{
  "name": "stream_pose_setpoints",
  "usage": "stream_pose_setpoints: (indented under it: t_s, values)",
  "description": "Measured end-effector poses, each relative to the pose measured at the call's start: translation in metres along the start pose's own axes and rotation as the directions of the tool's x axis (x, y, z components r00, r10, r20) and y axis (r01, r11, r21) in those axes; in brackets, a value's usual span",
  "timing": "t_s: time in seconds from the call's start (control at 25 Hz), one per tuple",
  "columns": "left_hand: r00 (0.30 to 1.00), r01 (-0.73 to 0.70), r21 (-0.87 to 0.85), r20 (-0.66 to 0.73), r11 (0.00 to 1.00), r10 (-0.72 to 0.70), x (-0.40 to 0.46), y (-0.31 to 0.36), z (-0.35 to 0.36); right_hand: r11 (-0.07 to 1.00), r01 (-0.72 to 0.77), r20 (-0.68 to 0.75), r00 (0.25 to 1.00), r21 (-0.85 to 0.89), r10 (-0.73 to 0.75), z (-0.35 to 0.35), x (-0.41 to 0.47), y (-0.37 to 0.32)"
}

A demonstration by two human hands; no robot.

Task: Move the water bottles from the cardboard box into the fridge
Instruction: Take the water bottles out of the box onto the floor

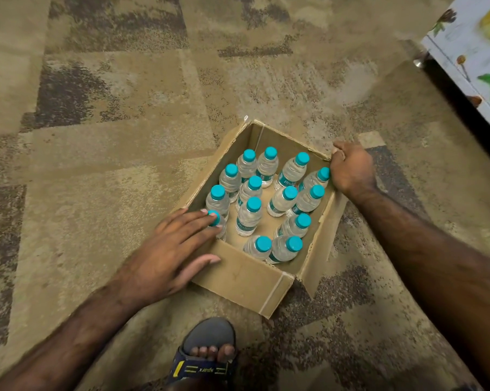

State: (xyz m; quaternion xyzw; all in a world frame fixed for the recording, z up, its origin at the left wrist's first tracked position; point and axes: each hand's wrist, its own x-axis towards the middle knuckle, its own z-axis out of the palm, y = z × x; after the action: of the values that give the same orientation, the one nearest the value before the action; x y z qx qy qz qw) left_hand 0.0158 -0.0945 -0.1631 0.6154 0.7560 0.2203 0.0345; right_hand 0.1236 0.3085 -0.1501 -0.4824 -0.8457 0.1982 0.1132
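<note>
Head view: cardboard box (246,275) sits mid-frame on the carpet (111,136), holding upright water bottles (249,215) with teal caps. Left hand (170,249), fingers straight, touches the lower-left bottle's cap. Right hand (351,167) grips the box's right rim, fingers curled.

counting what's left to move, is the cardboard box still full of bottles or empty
Nearly full: the open brown cardboard box holds about fourteen clear plastic water bottles with teal caps, mostly upright, some leaning.

left grip (170,249) flat, right grip (351,167) curled
</note>
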Motion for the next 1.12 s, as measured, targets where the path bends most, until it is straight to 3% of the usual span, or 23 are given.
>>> stream_pose_setpoints:
  t_s: [0.12,0.2,0.32,0.44,0.64,0.92,1.12]
  values:
    - [0.996,0.082,0.039,-0.025,0.996,-0.081,0.012,0.0,-0.004,0.997,0.049,-0.161,0.986,0.066,-0.038,-0.006,-0.029,-0.016]
    - [0.985,0.174,0.092,-0.032,0.98,-0.172,0.023,-0.002,-0.005,0.972,0.179,-0.194,0.97,0.152,-0.149,-0.011,-0.056,-0.034]
    - [0.96,0.28,0.17,-0.021,0.945,-0.28,0.04,0.0,-0.003,0.906,0.353,-0.059,0.935,0.231,-0.35,-0.01,-0.1,-0.057]
    - [0.933,0.333,0.244,0.052,0.911,-0.355,0.056,0.006,-0.002,0.888,0.423,0.17,0.876,0.178,-0.451,0.004,-0.128,-0.07]
    - [0.85,0.387,0.41,0.19,0.826,-0.492,0.084,0.017,-0.005,0.889,0.456,0.338,0.843,-0.038,-0.418,0.033,-0.137,-0.077]
    - [0.776,0.353,0.567,0.268,0.744,-0.572,0.102,0.03,-0.013,0.914,0.403,0.356,0.848,0.048,-0.393,0.04,-0.134,-0.075]
    - [0.815,0.388,0.449,0.241,0.805,-0.528,0.099,0.035,-0.021,0.899,0.404,0.312,0.843,0.171,-0.438,0.018,-0.142,-0.063]
